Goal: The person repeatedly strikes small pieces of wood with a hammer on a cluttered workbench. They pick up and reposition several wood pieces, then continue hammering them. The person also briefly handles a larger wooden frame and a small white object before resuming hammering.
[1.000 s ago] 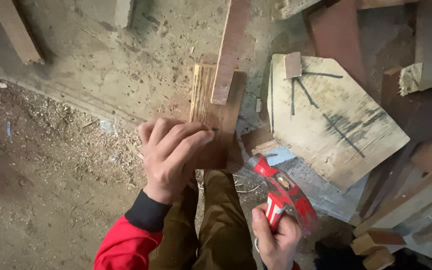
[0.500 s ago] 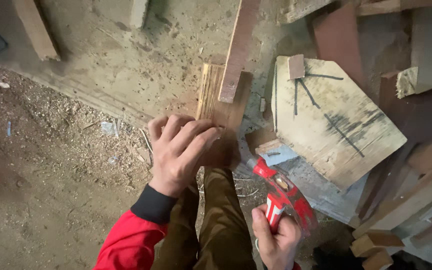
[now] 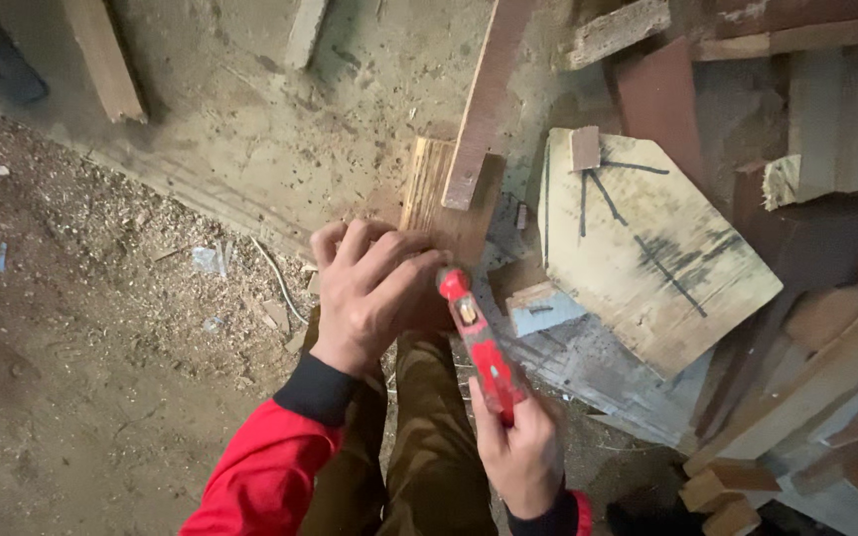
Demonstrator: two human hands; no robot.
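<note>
My left hand [image 3: 367, 293] presses down on the near end of a short wooden board [image 3: 439, 194] lying on the dirt floor, fingers curled over it. My right hand [image 3: 518, 452] grips the handle of a red hammer [image 3: 479, 342]. The hammer's head is right beside my left fingers, over the board's near end. A long reddish plank [image 3: 484, 99] rests across the board's far end. My knee in brown trousers [image 3: 429, 437] is under both hands.
A pale angular plywood panel with black marks [image 3: 647, 238] lies to the right. Stacked timber offcuts [image 3: 806, 397] crowd the right side. Sawdust and wood chips [image 3: 121, 258] cover the floor at left. A loose plank [image 3: 101, 60] lies at the top left.
My right hand has swung the red hammer up and leftward from beside my knee to the board by my left fingers. My left hand stays on the board.
</note>
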